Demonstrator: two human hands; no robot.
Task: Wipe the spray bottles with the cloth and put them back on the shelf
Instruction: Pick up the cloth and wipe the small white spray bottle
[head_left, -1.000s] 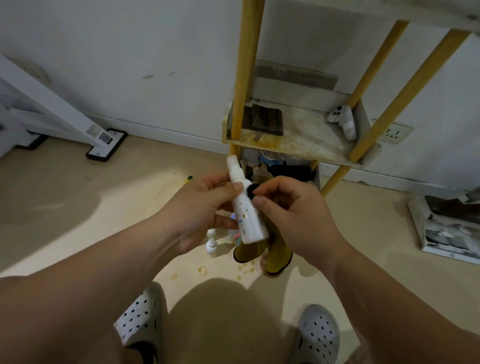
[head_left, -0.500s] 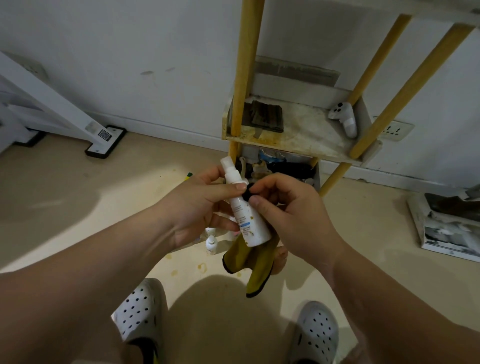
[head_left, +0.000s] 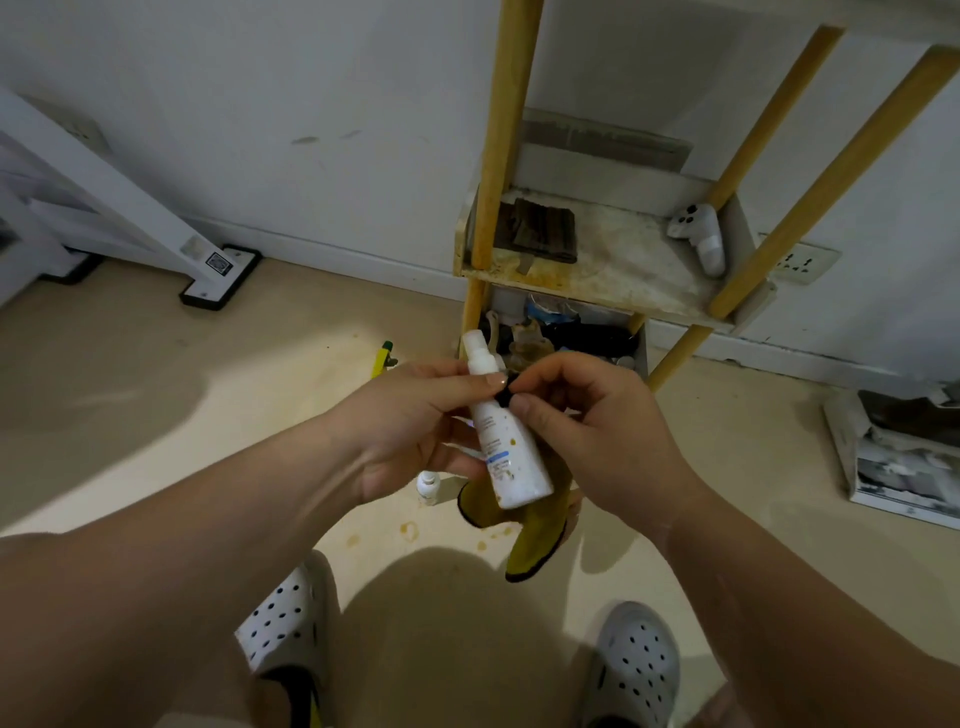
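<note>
Gripping white spray bottle (head_left: 511, 452) with curled left hand (head_left: 415, 431), thumb across neck, tilted mid-air before wooden shelf (head_left: 613, 270). Pinching yellow cloth (head_left: 535, 545) against bottle with right hand (head_left: 597, 431), dangling below.

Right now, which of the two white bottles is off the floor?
The taller spray bottle, tilted, gripped by the left hand while the right hand pinches the yellow cloth against it. The small bottle stands on the floor.
</note>
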